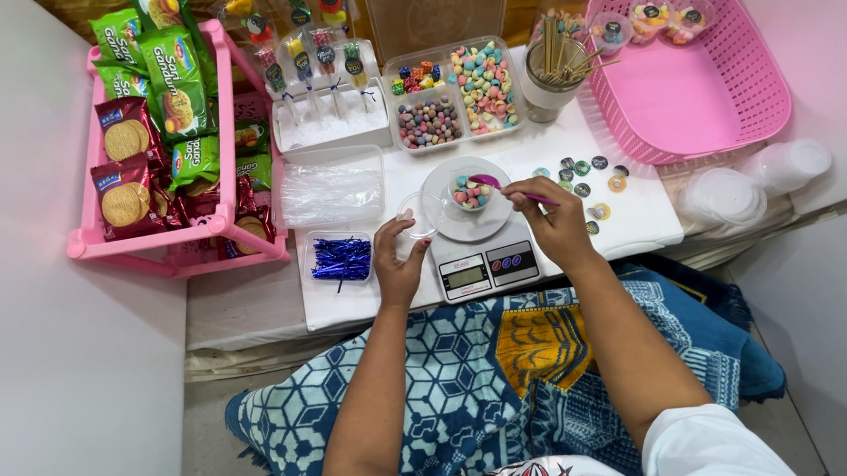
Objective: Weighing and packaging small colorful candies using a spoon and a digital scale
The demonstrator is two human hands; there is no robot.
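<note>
Head view: on the scale (pixel 486 254) sits a small clear cup (pixel 471 193) of pastel candies. Right hand (pixel 554 225) pinches a pink spoon (pixel 509 189) over it; left hand (pixel 398 263), half-open, steadies a clear lid (pixel 415 215) beside the scale.

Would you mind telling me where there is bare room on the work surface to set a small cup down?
Bare white surface lies right of the scale, below the round stickers. The pink basket floor is mostly bare. Crowded: around the candy tray and the left hand.
</note>
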